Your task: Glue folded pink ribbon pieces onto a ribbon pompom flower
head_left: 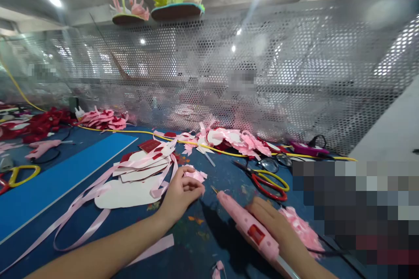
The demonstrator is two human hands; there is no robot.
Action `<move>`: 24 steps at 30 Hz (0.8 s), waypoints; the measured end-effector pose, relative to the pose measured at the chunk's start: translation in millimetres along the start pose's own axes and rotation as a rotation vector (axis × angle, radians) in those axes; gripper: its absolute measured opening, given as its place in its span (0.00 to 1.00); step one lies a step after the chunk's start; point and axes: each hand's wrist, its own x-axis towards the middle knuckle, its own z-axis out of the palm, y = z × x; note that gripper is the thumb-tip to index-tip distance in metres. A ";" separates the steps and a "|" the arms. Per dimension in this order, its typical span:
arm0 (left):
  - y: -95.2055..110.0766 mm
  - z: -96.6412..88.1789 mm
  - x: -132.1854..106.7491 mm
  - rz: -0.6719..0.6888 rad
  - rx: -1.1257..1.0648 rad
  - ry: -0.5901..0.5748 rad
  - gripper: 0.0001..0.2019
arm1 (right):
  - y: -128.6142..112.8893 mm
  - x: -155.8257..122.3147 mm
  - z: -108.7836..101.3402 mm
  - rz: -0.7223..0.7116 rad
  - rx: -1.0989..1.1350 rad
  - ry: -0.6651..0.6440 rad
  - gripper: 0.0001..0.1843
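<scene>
In my right hand is a pink hot glue gun, its metal nozzle pointing up and left and a glue stick coming out at the back. My left hand is just left of the nozzle, fingers curled and thumb side toward the tip. Whatever its fingertips pinch is too small to make out. Right behind those fingers lies a small pink ribbon piece. Left of the hand, white card shapes lie in an overlapping stack, with long pink ribbons trailing over them.
Scissors with red and yellow handles lie beside eyeglasses. A yellow cable crosses the blue table past a pink ribbon heap. At left are a blue board and another glue gun. Pink petals lie at right.
</scene>
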 end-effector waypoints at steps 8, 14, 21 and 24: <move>3.3 0.6 -4.1 0.034 0.050 -0.032 0.21 | 0.4 -0.8 -0.3 -0.069 -0.089 -0.108 0.15; 5.1 2.9 -7.6 0.093 0.121 -0.053 0.19 | -0.8 0.3 -1.7 -0.091 -0.085 -0.123 0.14; 4.7 3.4 -8.1 0.133 0.171 -0.035 0.18 | 4.1 -0.8 0.7 -0.096 -0.086 -0.141 0.08; 5.0 3.5 -8.2 0.133 0.173 -0.038 0.18 | 6.3 -2.3 3.6 -0.084 -0.060 -0.156 0.07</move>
